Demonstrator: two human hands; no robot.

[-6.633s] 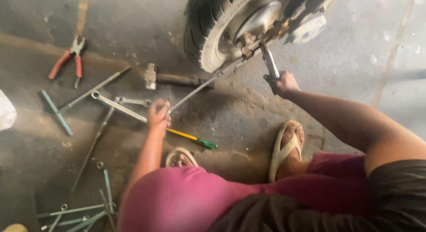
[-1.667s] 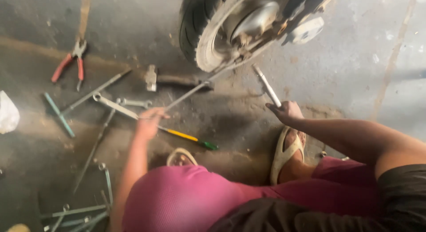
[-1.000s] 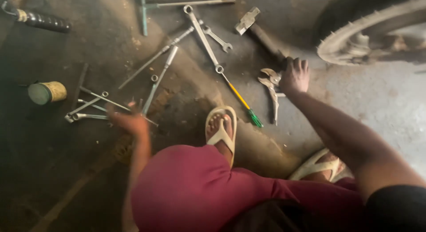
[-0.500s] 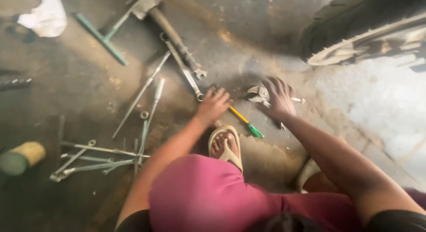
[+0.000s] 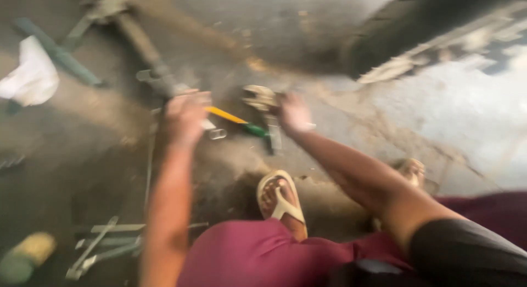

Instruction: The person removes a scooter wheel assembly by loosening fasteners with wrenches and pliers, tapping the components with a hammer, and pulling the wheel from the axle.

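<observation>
The view is badly blurred. My left hand (image 5: 186,115) reaches out over the ring end of a long spanner (image 5: 215,134), just left of a yellow and green screwdriver (image 5: 237,121). My right hand (image 5: 294,113) rests on the concrete floor beside a pale metal tool (image 5: 261,96) and a short grey bar (image 5: 274,137). Whether either hand grips anything is lost in the blur. A wheel with a dark tyre (image 5: 395,31) stands beyond my right hand.
A hammer (image 5: 134,37), a green-handled tool (image 5: 57,55) and a white rag (image 5: 30,78) lie at the upper left. Several spanners (image 5: 110,242) and a yellowish can (image 5: 24,258) lie at the lower left. My sandalled feet (image 5: 280,199) (image 5: 411,170) rest between my arms.
My left hand has reached further forward to the spanner end by the screwdriver. My right hand stays by the pale metal tool. The view has swung and blurred.
</observation>
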